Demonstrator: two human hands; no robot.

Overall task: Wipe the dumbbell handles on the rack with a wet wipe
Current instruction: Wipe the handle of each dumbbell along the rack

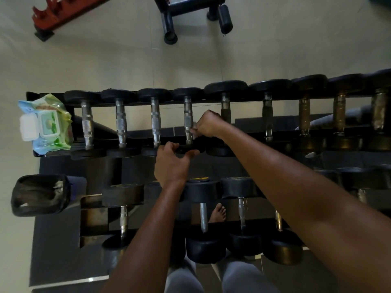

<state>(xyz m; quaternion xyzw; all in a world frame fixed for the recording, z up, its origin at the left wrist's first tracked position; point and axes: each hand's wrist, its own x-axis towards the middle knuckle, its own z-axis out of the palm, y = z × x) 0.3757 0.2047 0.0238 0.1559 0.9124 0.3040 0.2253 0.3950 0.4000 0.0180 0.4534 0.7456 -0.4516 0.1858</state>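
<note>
A black rack (243,101) holds a top row of dumbbells with metal handles. My right hand (208,123) grips a white wet wipe (194,129) and presses it against the right side of the fourth handle from the left (187,117). My left hand (172,163) curls its fingers and thumb round that dumbbell's near black end (186,149). The three handles to the left (121,123) are shiny steel. Handles further right (304,115) look dull and brownish.
A wet wipe pack (45,121) with its white lid flipped open lies on the rack's left end. A black open bag (40,194) sits lower left. A lower row of dumbbells (203,216) is below my arms. A bench frame (190,11) stands on the floor beyond.
</note>
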